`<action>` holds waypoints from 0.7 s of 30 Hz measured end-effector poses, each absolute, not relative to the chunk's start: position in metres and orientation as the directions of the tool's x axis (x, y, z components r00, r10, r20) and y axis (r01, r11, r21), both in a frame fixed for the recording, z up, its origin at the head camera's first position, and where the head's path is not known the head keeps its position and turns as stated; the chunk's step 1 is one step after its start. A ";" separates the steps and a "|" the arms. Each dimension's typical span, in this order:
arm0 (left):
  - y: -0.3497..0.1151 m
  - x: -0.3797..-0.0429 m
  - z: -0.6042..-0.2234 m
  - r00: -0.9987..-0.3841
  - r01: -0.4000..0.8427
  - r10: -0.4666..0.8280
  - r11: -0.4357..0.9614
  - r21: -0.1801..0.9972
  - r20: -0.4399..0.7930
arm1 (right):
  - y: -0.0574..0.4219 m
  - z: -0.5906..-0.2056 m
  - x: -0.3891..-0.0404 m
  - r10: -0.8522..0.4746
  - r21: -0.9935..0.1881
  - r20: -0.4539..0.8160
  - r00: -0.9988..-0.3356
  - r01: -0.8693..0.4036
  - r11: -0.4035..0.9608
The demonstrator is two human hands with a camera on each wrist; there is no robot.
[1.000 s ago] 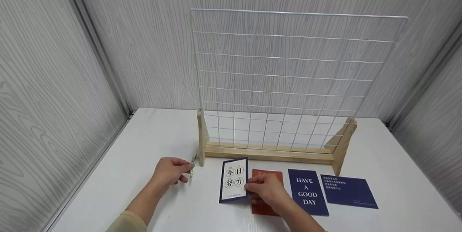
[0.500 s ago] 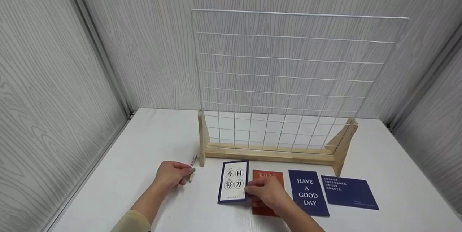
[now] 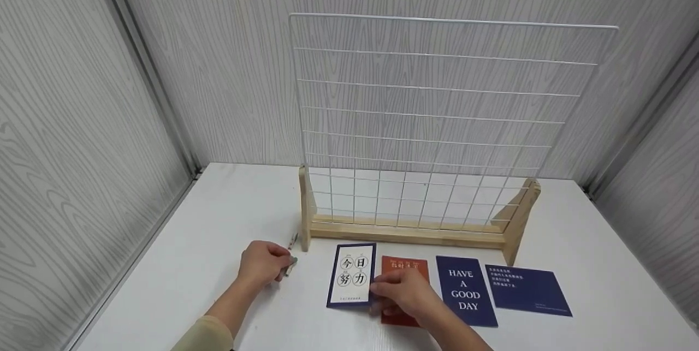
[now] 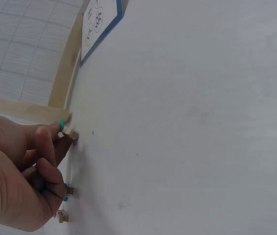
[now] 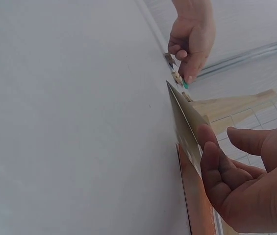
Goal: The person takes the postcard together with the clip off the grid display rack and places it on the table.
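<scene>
My left hand (image 3: pixel 263 261) pinches a small wooden clothespin (image 4: pixel 69 132) with a green piece on it, left of the rack. Other small clothespins (image 4: pixel 62 216) lie on the table beside that hand; one more clothespin (image 3: pixel 294 241) shows just beyond it. At the right edge of a white card with a dark blue border and black characters (image 3: pixel 351 274), my right hand (image 3: pixel 407 292) holds it between thumb and fingers. That edge is raised off the table, as the right wrist view shows. Under the right hand lies a red card (image 3: pixel 404 263), partly covered.
A white wire grid (image 3: pixel 431 89) stands upright in a wooden base (image 3: pixel 407 235) behind the cards. To the right lie a blue "HAVE A GOOD DAY" card (image 3: pixel 466 291) and a wider blue card (image 3: pixel 528 290). Wood-grain panels (image 3: pixel 71 122) enclose the white table (image 3: pixel 218 203).
My left hand has drawn slightly nearer among the clothespins and now pinches one with a green piece. The bordered card has tilted a little flatter and shifted slightly left in my right hand.
</scene>
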State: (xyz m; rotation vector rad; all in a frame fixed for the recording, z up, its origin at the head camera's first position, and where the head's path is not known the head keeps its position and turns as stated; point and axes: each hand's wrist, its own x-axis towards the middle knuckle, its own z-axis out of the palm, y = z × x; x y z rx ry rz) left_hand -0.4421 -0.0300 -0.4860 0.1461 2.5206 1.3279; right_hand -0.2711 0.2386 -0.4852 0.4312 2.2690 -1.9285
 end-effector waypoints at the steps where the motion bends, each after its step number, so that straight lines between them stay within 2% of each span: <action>1: -0.030 -0.442 -0.486 -0.954 -0.042 0.219 0.576 0.817 -0.204 | 0.239 -0.485 -0.270 0.125 -0.946 -0.280 -0.952 0.296 0.134; 8: -0.031 -0.437 -0.480 -0.963 0.007 0.214 0.625 0.780 -0.162 | 0.243 -0.483 -0.266 0.136 -0.951 -0.269 -0.953 0.286 0.117; 15: -0.027 -0.423 -0.467 -0.975 0.135 0.223 0.658 0.741 -0.021 | 0.257 -0.473 -0.256 0.174 -0.957 -0.245 -0.954 0.267 0.115; 18: -0.022 -0.413 -0.460 -0.969 0.210 0.242 0.678 0.705 0.056 | 0.266 -0.466 -0.249 0.224 -0.952 -0.195 -0.955 0.239 0.193; 21: -0.017 -0.402 -0.452 -0.950 0.299 0.280 0.688 0.661 0.138 | 0.275 -0.460 -0.241 0.266 -0.918 -0.101 -0.959 0.193 0.346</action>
